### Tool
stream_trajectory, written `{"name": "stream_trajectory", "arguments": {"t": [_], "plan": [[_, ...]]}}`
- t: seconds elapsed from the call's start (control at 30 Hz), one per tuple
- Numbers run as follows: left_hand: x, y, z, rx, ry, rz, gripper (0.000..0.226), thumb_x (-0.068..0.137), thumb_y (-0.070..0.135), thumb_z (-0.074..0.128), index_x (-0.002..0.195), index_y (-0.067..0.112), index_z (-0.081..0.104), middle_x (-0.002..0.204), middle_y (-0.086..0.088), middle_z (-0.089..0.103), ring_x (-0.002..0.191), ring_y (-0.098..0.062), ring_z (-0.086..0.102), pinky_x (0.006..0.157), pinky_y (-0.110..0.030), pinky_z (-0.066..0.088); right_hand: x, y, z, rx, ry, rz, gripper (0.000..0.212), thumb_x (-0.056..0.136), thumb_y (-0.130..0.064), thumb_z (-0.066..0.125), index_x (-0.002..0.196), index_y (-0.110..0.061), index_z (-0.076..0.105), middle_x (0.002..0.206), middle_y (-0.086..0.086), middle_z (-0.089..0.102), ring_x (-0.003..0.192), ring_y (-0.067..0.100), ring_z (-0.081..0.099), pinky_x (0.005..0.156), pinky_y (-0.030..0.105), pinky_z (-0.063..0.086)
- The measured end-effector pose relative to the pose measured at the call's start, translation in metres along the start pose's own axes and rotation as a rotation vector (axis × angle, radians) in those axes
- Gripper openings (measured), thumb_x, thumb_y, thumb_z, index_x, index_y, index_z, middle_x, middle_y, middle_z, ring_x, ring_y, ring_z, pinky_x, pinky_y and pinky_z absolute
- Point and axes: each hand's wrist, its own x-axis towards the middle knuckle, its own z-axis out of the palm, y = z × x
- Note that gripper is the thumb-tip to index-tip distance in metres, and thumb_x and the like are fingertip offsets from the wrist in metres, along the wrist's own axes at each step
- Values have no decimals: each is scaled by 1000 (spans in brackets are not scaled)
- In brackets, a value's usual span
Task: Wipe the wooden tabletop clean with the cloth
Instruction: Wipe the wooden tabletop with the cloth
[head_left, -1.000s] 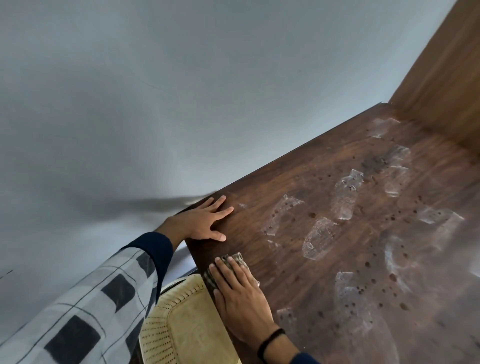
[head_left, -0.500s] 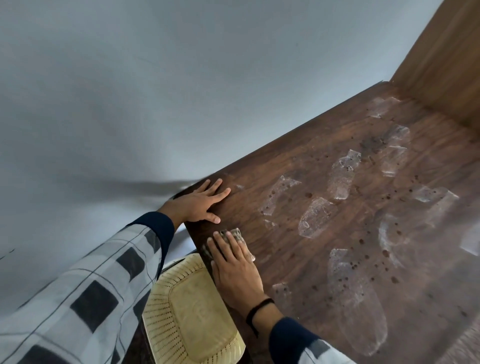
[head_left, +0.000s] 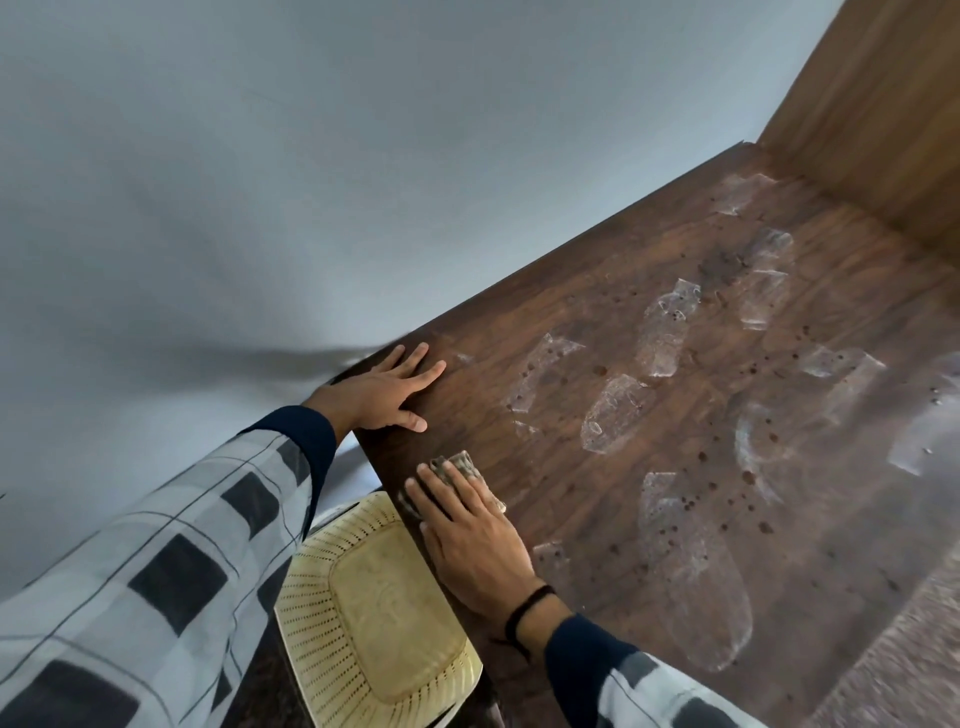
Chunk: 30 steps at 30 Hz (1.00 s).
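The dark wooden tabletop (head_left: 649, 519) runs from its near-left corner to the far right and is marked with whitish smears and dark spots. My right hand (head_left: 472, 535) lies flat, fingers straight, pressing a small checked cloth (head_left: 465, 464) onto the wood close to the left edge; only the cloth's far end shows past my fingertips. My left hand (head_left: 387, 392) rests flat with spread fingers on the table's corner, a little beyond the cloth.
A cream perforated plastic seat (head_left: 379, 623) stands below the table's left edge, under my right wrist. A grey wall (head_left: 311, 182) runs along the table's far side, and a wooden panel (head_left: 883, 119) rises at the far right end.
My right hand and the cloth have slid a short way farther along the table's left edge toward the corner. My left hand has stayed planted on the corner.
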Motion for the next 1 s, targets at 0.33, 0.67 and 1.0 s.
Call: {"name": "stream_trajectory", "arguments": {"t": [0.33,0.67,1.0], "plan": [[4,-4,0,17,-14,-3,96,94,50,60,153,45,-14,157,11,-36,147,-21,-28,122,-53,2,23,-10,6,24,29,-25,51,108,-36,30,158,-22,30,165,1,26,155,23,15,124,46,19],[6,-1,-9,-65,-13,-66,61,98,68,24,153,53,2,161,19,-23,150,-16,-19,121,-52,1,23,-26,15,62,39,-79,51,108,-33,31,157,-21,31,165,1,27,154,22,16,126,43,16],[7,-4,-8,8,-30,-60,62,99,67,28,152,55,-3,160,19,-25,151,-17,-18,121,-57,5,36,-25,12,84,30,-46,53,109,-38,25,160,-21,23,167,-1,19,156,21,7,126,44,9]]}}
